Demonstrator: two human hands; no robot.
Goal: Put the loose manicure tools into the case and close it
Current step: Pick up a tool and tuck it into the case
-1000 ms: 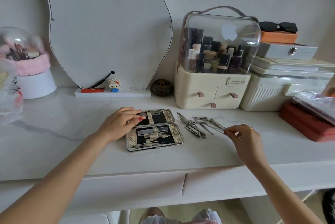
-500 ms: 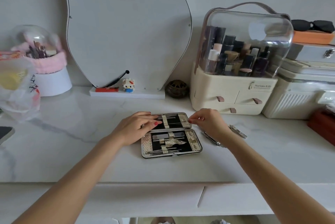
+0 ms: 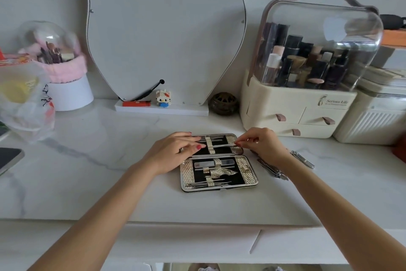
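Observation:
The manicure case (image 3: 248,174) lies open and flat on the white marble desk, with two black-lined halves and several steel tools under woven straps. My left hand (image 3: 175,150) rests on the left end of the far half, fingers spread flat. My right hand (image 3: 261,142) pinches one end of a thin steel tool (image 3: 222,145) that lies across the far half under its strap. Loose tools stay on the desk right of the case: nail clippers (image 3: 302,159) and a second metal tool (image 3: 271,168), both partly hidden by my right wrist.
A cream cosmetics organiser (image 3: 296,108) with a clear dome stands behind the case, a white box (image 3: 373,121) to its right. A mirror (image 3: 164,29) leans on the wall. A plastic bag (image 3: 24,99), brush holder (image 3: 66,92) and a dark device (image 3: 8,157) sit at left.
My right hand picked a thin tool from the loose pile and carried it left to the case's far half. My left hand stayed on the case. The view shifted closer and leftward.

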